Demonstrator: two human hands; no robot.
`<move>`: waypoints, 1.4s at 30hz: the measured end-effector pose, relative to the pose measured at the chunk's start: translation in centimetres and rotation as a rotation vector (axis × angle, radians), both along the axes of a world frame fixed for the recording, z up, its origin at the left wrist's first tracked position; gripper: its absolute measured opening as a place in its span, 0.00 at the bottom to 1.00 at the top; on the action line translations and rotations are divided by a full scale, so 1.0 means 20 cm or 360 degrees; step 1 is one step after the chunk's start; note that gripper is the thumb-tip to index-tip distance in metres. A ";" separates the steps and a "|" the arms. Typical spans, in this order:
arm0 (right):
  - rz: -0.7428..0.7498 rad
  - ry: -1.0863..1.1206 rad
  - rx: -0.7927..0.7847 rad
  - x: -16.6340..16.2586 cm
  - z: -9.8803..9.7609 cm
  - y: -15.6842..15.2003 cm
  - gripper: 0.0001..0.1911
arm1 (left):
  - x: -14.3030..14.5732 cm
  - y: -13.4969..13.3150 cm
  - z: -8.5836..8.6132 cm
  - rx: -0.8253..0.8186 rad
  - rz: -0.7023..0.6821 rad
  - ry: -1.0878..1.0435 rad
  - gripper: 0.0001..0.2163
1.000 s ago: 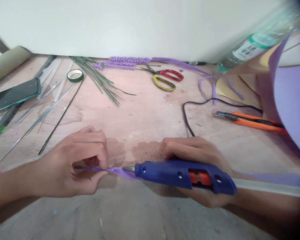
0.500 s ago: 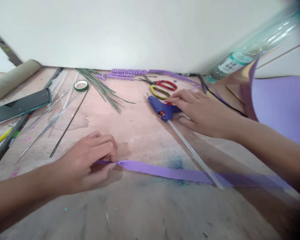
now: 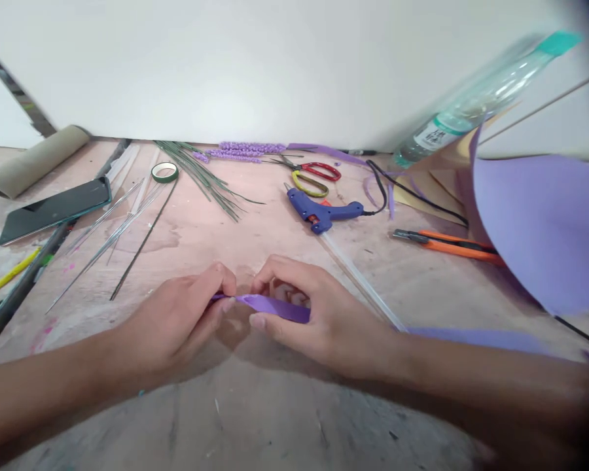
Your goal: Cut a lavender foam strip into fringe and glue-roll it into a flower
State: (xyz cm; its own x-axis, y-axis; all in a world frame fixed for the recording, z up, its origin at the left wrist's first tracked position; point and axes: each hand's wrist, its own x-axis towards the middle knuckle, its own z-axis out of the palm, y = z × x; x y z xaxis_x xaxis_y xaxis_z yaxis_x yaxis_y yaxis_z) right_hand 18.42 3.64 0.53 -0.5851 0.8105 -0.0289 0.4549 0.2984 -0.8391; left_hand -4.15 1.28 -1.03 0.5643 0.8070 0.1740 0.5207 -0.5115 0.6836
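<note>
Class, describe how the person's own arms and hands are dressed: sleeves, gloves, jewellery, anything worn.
The left hand and right hand are bare: no gloves, and no rings show on the visible fingers. The left forearm and right forearm are uncovered to the frame edge, with no sleeve, watch, bracelet or marking in view.

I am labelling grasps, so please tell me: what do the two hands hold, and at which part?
Both pinch the purple strip: the left hand at its end, the right hand just beside it, along the strip.
</note>
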 end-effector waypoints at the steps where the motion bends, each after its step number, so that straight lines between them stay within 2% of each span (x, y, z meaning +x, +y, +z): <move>1: -0.0038 0.0051 0.0025 0.00 -0.01 0.00 0.04 | 0.00 -0.01 0.01 -0.0015 -0.0002 -0.0018 0.03; 6: -0.0042 0.0281 0.0360 0.01 -0.08 -0.03 0.05 | 0.03 -0.03 0.01 -0.0110 0.0008 -0.0146 0.03; 9: -0.0015 0.0347 0.0477 0.01 -0.10 -0.04 0.04 | 0.03 -0.03 0.00 -0.0024 -0.0002 -0.0140 0.05; 14: 0.0020 0.0379 0.0501 0.01 -0.11 -0.05 0.03 | 0.03 -0.03 -0.02 0.0223 0.0014 -0.0107 0.02; 19: 0.0078 0.0315 0.0522 0.03 -0.11 -0.07 0.02 | 0.03 -0.03 -0.02 0.0219 -0.0016 -0.0217 0.03; 26: 0.0108 0.0339 0.0695 0.05 -0.13 -0.08 0.04 | 0.02 -0.01 0.00 0.0245 -0.0135 -0.0203 0.03; 32: 0.0118 0.0446 0.0784 0.04 -0.13 -0.08 0.05 | 0.03 0.00 0.01 0.0435 -0.0137 -0.0234 0.07; 42: 0.0159 0.0460 0.0740 0.04 -0.14 -0.09 0.04 | 0.03 -0.02 0.01 0.0308 -0.0091 -0.0311 0.07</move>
State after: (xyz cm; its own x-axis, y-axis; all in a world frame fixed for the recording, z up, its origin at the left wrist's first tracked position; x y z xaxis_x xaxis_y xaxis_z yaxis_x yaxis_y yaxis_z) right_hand 19.29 1.90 -2.33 -0.5908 0.6399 0.4915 0.1762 0.6967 -0.6954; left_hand -3.51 0.93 -0.88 0.5483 0.7161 0.4320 0.3551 -0.6670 0.6550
